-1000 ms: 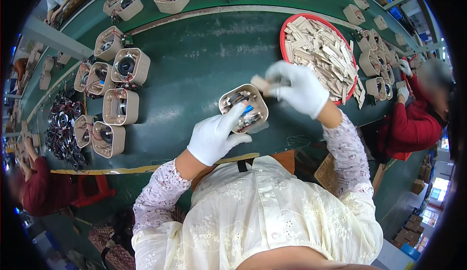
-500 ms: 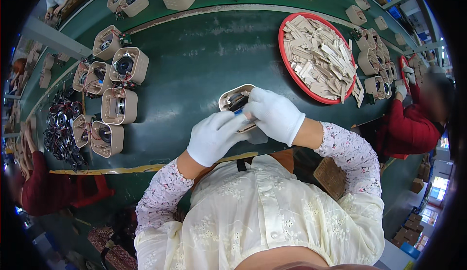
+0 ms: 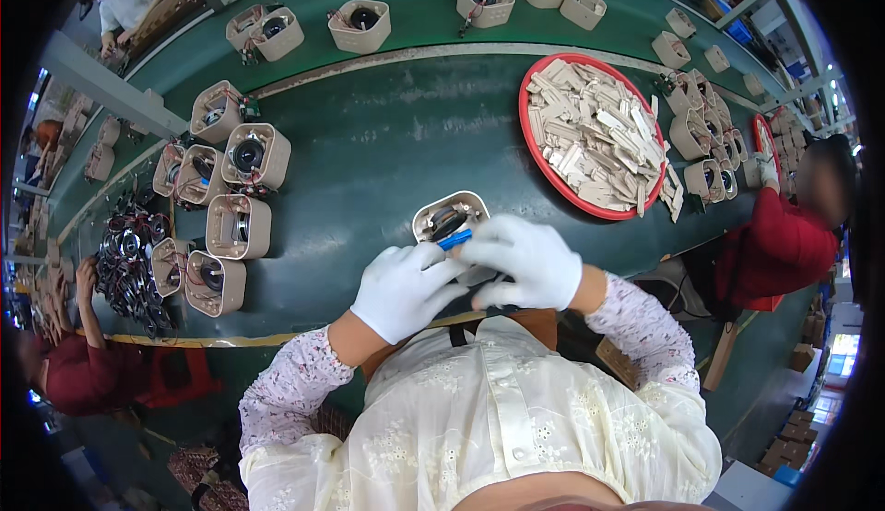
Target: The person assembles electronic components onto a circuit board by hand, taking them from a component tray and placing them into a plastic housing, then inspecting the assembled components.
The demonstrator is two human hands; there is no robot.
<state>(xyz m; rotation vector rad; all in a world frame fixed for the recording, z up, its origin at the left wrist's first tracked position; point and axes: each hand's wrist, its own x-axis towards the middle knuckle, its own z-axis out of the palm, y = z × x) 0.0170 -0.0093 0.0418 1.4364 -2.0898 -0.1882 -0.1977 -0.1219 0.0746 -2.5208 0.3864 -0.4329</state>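
A beige plastic housing (image 3: pixel 420 225) with a round black speaker (image 3: pixel 449 223) inside it stands on the green bench in front of me. Across its near edge lies a small blue piece (image 3: pixel 454 239), longish in shape, between my two hands. My left hand (image 3: pixel 406 292), in a white glove, is at the housing's near left side. Its fingers are bent together near the blue piece; what they grip is hidden. My right hand (image 3: pixel 527 258), also gloved, hovers at the near right side with curled fingers. Motion smears it, so its hold does not show.
A red round tray (image 3: pixel 527 133) heaped with beige plastic strips stands right of the housing. Several housings with speakers (image 3: pixel 247 153) are grouped at the left, beside a pile of black speakers (image 3: pixel 134 248). More housings (image 3: pixel 359 27) line the far strip. Co-workers in red sit at both sides.
My right hand has come off the housing's right edge and moved nearer to me. More of the blue piece and housing shows. The whole view has shifted slightly.
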